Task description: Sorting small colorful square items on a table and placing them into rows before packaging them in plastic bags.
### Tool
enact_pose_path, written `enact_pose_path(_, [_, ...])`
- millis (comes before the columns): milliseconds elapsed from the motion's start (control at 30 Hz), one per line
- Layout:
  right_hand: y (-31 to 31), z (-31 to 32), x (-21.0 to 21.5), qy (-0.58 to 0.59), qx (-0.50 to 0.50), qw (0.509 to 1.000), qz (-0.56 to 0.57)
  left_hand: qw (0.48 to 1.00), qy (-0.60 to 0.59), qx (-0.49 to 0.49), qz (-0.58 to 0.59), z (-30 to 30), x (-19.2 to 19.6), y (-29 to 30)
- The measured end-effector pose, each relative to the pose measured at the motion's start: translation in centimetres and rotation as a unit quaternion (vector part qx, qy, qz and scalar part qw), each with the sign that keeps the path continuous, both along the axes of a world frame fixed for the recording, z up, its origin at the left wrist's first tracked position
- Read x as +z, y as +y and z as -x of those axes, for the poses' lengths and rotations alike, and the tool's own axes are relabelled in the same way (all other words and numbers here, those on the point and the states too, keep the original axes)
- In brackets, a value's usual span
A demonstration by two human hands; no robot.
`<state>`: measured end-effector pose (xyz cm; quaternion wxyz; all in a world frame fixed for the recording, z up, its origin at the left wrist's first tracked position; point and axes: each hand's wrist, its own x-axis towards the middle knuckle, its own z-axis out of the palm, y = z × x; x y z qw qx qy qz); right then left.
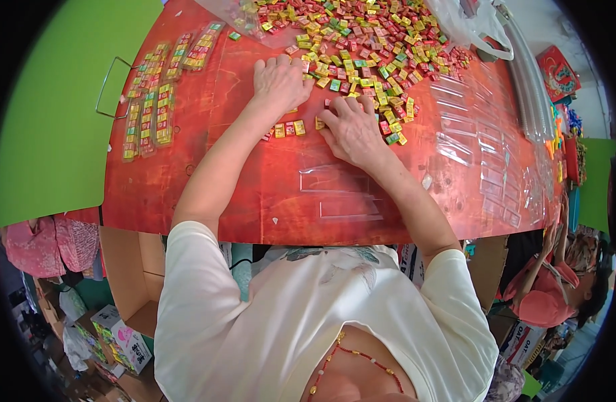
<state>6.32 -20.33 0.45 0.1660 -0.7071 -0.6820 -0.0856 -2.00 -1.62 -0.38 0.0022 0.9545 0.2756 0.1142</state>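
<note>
Small red, yellow and green boxy packets (368,63) lie in a large loose heap at the far side of the red table. My left hand (280,86) is at the near left edge of the heap, fingers bent down; what is under them is hidden. My right hand (353,128) curls down to its right, with a small yellow packet (319,123) at its fingertips. Between the hands, on the near side, a short row of packets (289,129) lies on the table. Nearer me are clear plastic trays (334,179), partly under my right forearm.
Filled clear strips of packets (150,107) lie at the left by a metal handle (101,100). More clear trays (489,144) spread over the right side, beside long nested stacks (527,87). A white plastic bag (478,23) sits at the far right. Another person (549,295) is at the right.
</note>
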Motion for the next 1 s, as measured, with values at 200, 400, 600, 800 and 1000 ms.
enact_pose_path(200, [0.0, 0.1, -0.4, 0.012, -0.002, 0.999, -0.03, 1.0, -0.003, -0.009, -0.008, 0.7, 0.1, 0.8])
enact_pose_path(400, [0.9, 0.7, -0.6, 0.012, 0.01, 0.999, -0.028, 0.999, -0.031, 0.02, 0.029, 8.2, 2.2, 0.9])
enact_pose_path(600, [0.4, 0.7, -0.6, 0.065, 0.01, 0.997, -0.032, 0.997, 0.003, -0.028, 0.075, 14.1, 1.4, -1.8])
enact_pose_path(800, [1.2, -2.0, -0.3, 0.034, -0.077, 0.996, -0.039, 0.996, 0.009, -0.071, 0.057, 14.1, 1.0, -3.2])
enact_pose_path(1000, [4.1, -4.8, -0.6, -0.069, -0.132, 0.989, -0.008, 0.993, -0.017, -0.063, 0.101, 13.2, 1.5, -3.5])
